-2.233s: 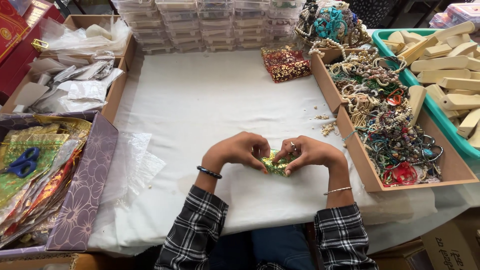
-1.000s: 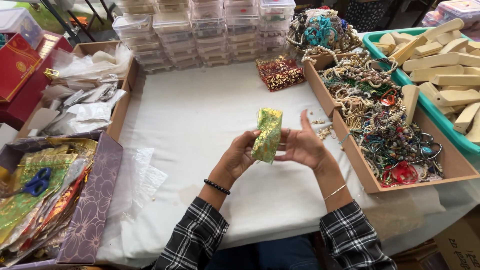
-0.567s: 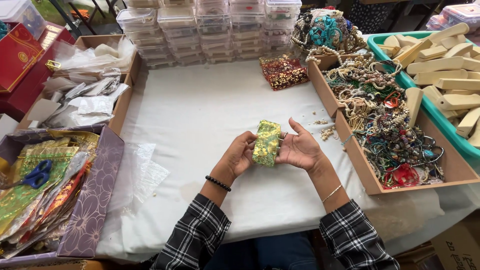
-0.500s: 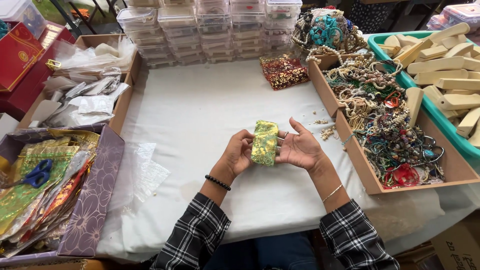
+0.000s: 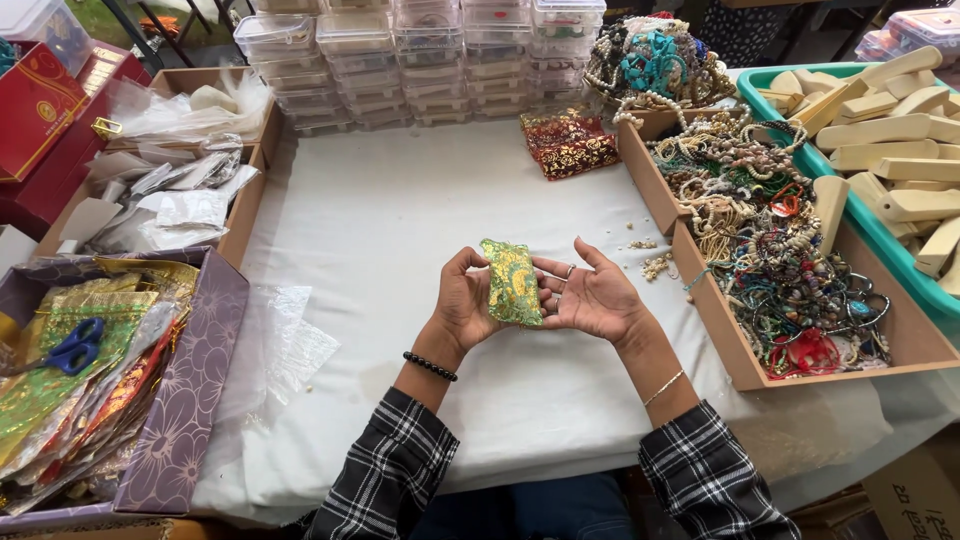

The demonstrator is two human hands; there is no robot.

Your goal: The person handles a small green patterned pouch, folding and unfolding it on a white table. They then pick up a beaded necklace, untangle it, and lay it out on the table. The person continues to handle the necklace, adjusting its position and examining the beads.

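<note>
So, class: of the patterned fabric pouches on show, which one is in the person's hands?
The green-and-gold pouch, held upright between the left hand and right hand. The red-and-gold pouch lies untouched on the white cloth near the stacked clear boxes.

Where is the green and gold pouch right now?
In the head view, the green and gold pouch sits centre frame above the white tablecloth, held in the left hand, with the open right hand beside it.

Bright, even daylight, soft faint shadows under hands. White tablecloth [image 5: 400, 230] slightly blown out. Sharp centre, mild wide-angle bending at edges, no motion blur.
</note>
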